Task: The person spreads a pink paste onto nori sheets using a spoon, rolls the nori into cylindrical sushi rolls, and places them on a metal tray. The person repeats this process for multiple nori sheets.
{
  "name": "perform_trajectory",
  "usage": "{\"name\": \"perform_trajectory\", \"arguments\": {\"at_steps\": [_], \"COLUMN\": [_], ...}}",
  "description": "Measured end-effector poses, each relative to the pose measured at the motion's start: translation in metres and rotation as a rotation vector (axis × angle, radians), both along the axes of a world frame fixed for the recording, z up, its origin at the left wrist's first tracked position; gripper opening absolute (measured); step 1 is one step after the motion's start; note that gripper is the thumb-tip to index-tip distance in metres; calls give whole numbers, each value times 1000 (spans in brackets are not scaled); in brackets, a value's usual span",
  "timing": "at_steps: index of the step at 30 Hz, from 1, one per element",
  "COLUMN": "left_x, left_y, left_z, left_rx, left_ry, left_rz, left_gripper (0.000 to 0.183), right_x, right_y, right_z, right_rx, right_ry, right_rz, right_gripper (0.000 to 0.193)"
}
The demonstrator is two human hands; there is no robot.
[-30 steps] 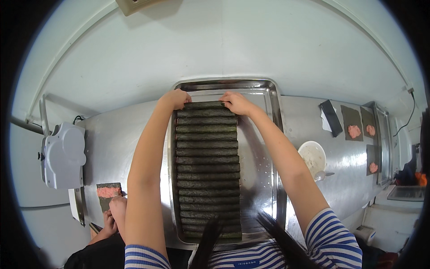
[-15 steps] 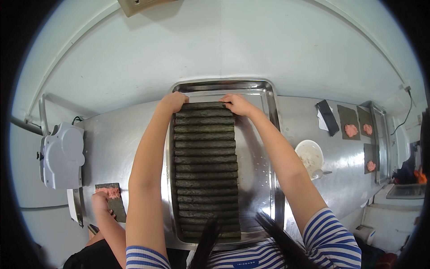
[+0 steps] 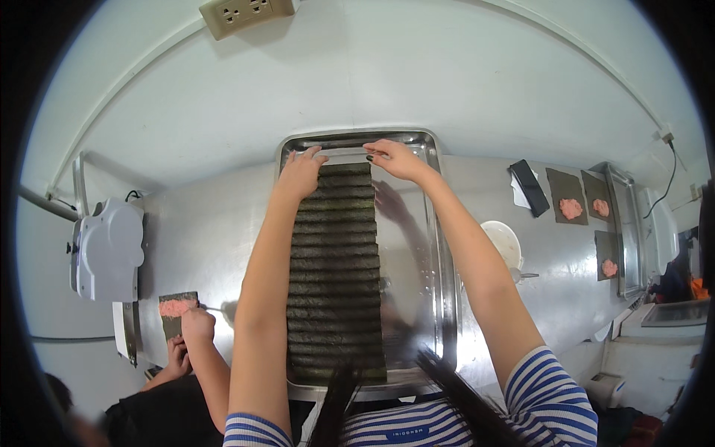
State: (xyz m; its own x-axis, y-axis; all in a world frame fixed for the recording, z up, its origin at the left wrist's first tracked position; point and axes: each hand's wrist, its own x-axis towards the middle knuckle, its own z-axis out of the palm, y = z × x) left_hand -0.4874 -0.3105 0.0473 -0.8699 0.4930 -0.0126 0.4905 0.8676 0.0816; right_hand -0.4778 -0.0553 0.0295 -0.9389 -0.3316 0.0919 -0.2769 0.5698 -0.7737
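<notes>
A long row of dark green seaweed rolls (image 3: 333,262) lies side by side in a shiny metal tray (image 3: 448,298), along its left side. At the row's far left end, my left hand (image 3: 302,173) rests with its fingers stretched out. My right hand (image 3: 395,159) hovers over the tray's far end, just beyond the row's far right corner, thumb and fingers apart and nothing between them. My left forearm hides part of the rolls' left ends.
At left, a co-worker's hands (image 3: 195,328) work on a seaweed sheet with pink filling (image 3: 177,307) beside a white machine (image 3: 112,249). To the right are a white bowl (image 3: 503,240), a black phone-like slab (image 3: 529,188) and several seaweed sheets with pink mounds (image 3: 570,208). A wall socket (image 3: 246,15) is above.
Both my hands have let go of the farthest roll's ends, and their fingers have opened. The co-worker's hand has moved to the right across the pink filling. The whole view has shifted slightly.
</notes>
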Motion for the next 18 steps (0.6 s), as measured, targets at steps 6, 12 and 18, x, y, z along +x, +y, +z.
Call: {"name": "perform_trajectory", "arguments": {"at_steps": [6,12,18], "left_x": [113,266,398], "left_y": [27,35,29], "left_z": [0,9,7], "left_rx": [327,415,421], "left_ry": [24,-8,-42], "left_rz": [70,223,433], "left_gripper": [45,43,46], "right_x": [96,256,424], "right_y": [56,131,214], "right_z": [38,60,23], "right_rx": [10,-130,-323], "right_ry": [135,129,-115], "right_rz": [92,-15,-190], "right_gripper": [34,29,28]}}
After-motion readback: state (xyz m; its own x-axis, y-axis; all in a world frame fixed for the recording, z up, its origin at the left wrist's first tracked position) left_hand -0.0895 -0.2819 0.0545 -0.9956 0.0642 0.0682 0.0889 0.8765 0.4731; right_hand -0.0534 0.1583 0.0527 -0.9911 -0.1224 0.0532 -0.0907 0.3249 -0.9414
